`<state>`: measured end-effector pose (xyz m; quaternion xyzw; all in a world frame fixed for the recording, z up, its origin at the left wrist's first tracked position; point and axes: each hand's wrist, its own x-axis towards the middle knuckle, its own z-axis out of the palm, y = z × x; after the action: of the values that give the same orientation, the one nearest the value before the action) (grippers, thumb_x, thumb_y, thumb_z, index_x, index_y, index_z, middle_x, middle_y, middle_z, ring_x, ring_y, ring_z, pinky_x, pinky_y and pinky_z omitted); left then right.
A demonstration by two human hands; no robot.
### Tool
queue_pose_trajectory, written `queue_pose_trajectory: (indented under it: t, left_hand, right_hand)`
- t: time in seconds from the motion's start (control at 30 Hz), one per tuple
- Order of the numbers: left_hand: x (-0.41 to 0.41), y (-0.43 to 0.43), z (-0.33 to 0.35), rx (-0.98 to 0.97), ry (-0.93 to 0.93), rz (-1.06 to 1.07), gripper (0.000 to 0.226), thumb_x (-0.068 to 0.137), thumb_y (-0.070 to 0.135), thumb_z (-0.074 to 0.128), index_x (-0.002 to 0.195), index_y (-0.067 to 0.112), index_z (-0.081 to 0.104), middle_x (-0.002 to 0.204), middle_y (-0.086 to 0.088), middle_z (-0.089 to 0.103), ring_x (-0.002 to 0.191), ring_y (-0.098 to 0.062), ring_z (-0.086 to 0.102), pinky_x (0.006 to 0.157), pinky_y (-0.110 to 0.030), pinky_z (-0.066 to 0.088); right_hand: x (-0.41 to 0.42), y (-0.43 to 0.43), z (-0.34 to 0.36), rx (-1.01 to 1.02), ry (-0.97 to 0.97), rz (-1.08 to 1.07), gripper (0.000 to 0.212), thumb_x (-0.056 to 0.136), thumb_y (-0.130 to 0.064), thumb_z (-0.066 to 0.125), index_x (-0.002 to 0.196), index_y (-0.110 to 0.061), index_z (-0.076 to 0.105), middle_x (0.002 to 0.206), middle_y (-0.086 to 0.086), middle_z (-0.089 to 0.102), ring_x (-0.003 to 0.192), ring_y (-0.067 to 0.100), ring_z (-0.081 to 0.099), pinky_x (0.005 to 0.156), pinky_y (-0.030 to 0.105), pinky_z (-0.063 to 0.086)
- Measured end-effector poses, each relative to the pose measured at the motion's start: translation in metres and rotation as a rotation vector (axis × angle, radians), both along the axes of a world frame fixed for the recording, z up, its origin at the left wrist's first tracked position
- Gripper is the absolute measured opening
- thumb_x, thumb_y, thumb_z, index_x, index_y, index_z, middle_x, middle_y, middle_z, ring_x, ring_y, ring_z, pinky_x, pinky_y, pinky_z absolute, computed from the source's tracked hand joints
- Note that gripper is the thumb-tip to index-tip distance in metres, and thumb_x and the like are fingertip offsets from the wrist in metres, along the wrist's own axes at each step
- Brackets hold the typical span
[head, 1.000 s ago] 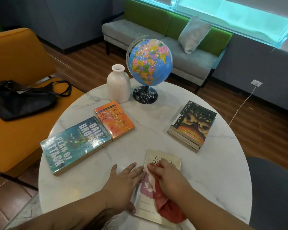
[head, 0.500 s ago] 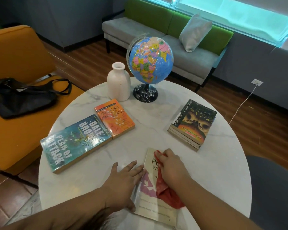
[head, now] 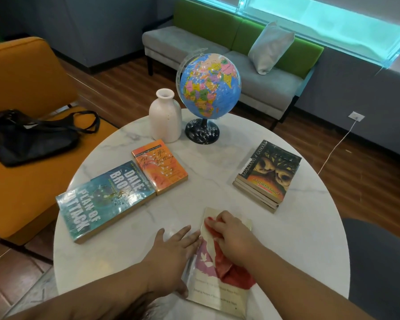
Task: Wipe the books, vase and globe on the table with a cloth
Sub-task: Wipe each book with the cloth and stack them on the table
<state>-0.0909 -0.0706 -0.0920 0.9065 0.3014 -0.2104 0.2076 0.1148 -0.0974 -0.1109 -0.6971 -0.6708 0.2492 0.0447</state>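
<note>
We wipe the near book (head: 215, 294), cloth (head: 236, 273) at its far end.
Our right grip (head: 231, 236) bunches the soft red cloth on the cover; the paperback is light and likely slides on the slick worktop (head: 298, 239), so our left grip (head: 171, 250), fingers flat, pins its left edge.

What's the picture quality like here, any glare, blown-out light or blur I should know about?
Head view: the window is blown out to a cyan glow; glare streaks the shiny cover of the teal book; small print on the near book under the cloth is too soft to read; the wide lens makes the far wall lean.
</note>
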Motion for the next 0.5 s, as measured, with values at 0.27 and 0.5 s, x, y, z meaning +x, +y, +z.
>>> queue_pose_trajectory:
  t: [0.27, 0.5]
  left_hand:
    - [-0.002, 0.001, -0.002, -0.005, -0.011, 0.012, 0.116, 0.073, 0.062, 0.068, 0.153, 0.028, -0.009, 0.159, 0.013, -0.017, 0.145, -0.010, -0.022, 0.112, -0.059, -0.008]
    - [-0.010, -0.007, -0.008, 0.012, 0.039, 0.119, 0.118, 0.073, 0.071, 0.061, 0.152, 0.024, -0.013, 0.158, 0.012, -0.021, 0.136, -0.005, -0.031, 0.112, -0.061, -0.008]
  right_hand:
    - [-0.003, 0.021, 0.000, -0.030, -0.225, -0.044, 0.055, 0.097, -0.024, 0.048, 0.149, -0.032, 0.030, 0.129, -0.003, 0.037, 0.109, 0.021, 0.043, 0.099, 0.033, 0.043]
    - [0.019, 0.008, -0.009, 0.001, -0.035, 0.011, 0.043, 0.100, -0.030, 0.040, 0.140, -0.046, 0.040, 0.127, -0.003, 0.041, 0.113, 0.020, 0.044, 0.101, 0.032, 0.040]
